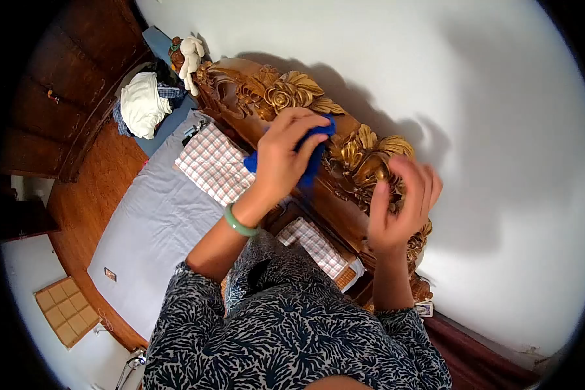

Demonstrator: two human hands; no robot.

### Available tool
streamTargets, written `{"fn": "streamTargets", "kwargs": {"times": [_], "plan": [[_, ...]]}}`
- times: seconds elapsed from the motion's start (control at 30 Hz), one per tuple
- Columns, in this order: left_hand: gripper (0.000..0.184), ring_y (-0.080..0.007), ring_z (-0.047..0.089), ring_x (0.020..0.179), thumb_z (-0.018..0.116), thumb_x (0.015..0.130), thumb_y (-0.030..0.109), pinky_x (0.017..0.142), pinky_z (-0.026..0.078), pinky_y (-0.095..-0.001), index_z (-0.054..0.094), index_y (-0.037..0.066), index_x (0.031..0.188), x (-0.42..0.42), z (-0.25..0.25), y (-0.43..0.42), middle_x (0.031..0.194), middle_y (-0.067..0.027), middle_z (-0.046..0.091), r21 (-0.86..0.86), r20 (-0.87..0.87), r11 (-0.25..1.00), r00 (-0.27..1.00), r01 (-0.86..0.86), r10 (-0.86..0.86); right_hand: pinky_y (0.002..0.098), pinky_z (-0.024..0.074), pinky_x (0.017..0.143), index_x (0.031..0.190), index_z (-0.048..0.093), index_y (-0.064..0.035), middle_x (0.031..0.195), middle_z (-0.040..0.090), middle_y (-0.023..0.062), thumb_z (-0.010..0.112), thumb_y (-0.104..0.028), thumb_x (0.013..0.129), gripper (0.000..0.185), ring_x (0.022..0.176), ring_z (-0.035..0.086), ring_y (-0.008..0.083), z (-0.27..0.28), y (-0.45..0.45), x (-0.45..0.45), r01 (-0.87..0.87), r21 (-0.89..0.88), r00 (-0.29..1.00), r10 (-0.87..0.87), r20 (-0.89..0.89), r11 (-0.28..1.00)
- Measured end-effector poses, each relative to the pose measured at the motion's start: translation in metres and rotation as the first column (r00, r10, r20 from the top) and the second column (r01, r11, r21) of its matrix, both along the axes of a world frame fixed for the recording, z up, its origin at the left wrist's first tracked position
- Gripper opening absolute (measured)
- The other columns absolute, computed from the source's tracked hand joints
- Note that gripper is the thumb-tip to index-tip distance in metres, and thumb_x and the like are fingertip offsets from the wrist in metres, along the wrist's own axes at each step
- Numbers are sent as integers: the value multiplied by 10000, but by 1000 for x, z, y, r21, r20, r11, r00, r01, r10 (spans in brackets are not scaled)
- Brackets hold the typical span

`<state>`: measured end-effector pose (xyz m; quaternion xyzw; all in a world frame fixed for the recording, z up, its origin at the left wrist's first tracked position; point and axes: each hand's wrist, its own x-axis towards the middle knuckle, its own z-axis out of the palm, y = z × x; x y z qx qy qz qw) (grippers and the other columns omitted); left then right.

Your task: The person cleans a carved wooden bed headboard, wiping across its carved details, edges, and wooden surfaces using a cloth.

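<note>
My left hand (285, 153), with a green bangle (239, 221) on its wrist, is closed around a bunched blue cloth (315, 156). The cloth hangs in front of the carved wooden headboard (344, 201), and I cannot tell whether it touches the wood. To the right, my right hand (406, 205) is beside the gold-painted carved flowers (364, 153). Its thumb and forefinger are apart, with part of the gold carving showing between them. Contact there is unclear. Further along the headboard is another gold carved rose (289, 94).
Below the headboard lies a bed with a grey sheet (149, 221) and checked pillows (214, 159). A white plush toy (190, 62) leans at the headboard's far end. Folded clothes (143, 107) sit near a dark wooden cabinet (71, 84). A white wall (500, 130) rises behind the headboard.
</note>
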<state>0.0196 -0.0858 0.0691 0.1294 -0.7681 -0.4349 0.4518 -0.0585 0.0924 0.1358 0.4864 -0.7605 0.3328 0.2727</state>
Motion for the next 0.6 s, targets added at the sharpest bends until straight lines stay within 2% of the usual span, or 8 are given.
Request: {"fn": "streamTargets", "kwargs": {"times": [0.07, 0.1, 0.2, 0.27, 0.3, 0.37, 0.5, 0.6], "plan": [[276, -264, 657, 928, 779, 749, 37, 751, 548, -325, 740, 97, 1015, -12, -1, -1, 1025, -47, 672, -277, 105, 961, 994, -12, 43, 459, 407, 996, 1087, 676, -55, 1142, 675, 110, 668, -116, 880, 216, 1083, 562, 339, 5, -11, -15, 48, 36, 999, -49, 5, 998], [276, -264, 657, 928, 779, 749, 37, 751, 548, -325, 740, 97, 1015, -16, -1, -3, 1025, -47, 672, -277, 104, 961, 994, -8, 39, 454, 399, 1002, 1094, 674, -69, 1156, 670, 100, 663, -128, 889, 213, 1098, 556, 344, 5, -15, -20, 21, 46, 997, -24, 67, 999], [238, -214, 624, 886, 694, 724, 123, 698, 541, -335, 733, 123, 958, -21, 1, -7, 1051, -17, 656, -588, 207, 809, 970, 19, 128, 439, 394, 998, 1090, 674, -89, 1152, 674, 78, 660, -146, 898, 201, 1110, 558, 335, -1, -22, -25, 22, 121, 994, -35, 107, 992], [249, -209, 616, 921, 675, 723, 141, 706, 540, -331, 728, 123, 966, -18, 6, -9, 1065, -17, 646, -631, 276, 772, 953, 79, 127, 409, 404, 957, 1000, 696, -101, 1031, 710, 41, 667, -145, 884, 127, 1059, 599, 277, -11, -28, -27, 113, 183, 993, -106, -48, 977], [263, -205, 609, 956, 657, 723, 160, 714, 539, -326, 723, 123, 975, -15, 10, -11, 1079, -16, 637, -672, 339, 728, 930, 137, 138, 409, 404, 957, 1000, 696, -101, 1031, 710, 41, 667, -145, 884, 127, 1059, 599, 277, -15, -28, -28, 113, 188, 993, -106, -44, 976], [275, -207, 603, 980, 653, 724, 172, 723, 538, -327, 718, 125, 987, -12, 15, -21, 1077, -19, 627, -703, 356, 685, 928, 191, 107, 409, 407, 938, 911, 711, -106, 920, 717, 22, 674, -133, 866, 64, 995, 622, 250, -20, -29, -28, 93, 100, 993, -84, -86, 991], [300, -215, 593, 1041, 655, 732, 188, 749, 538, -336, 710, 125, 1020, -13, 26, -40, 1072, -24, 613, -739, 435, 575, 900, 352, 7, 405, 411, 920, 858, 713, -106, 881, 715, 17, 674, -121, 856, 42, 966, 629, 244, -21, -31, -31, 95, 71, 990, -86, -113, 993], [270, -230, 608, 1025, 656, 762, 171, 740, 546, -349, 709, 128, 1024, 0, 32, -45, 1064, -36, 611, -721, 454, 594, 891, 357, 15, 413, 413, 908, 861, 712, -105, 885, 714, 21, 676, -119, 843, 42, 972, 626, 245, -23, -37, -15, 91, 85, 991, -81, -110, 992]]}}
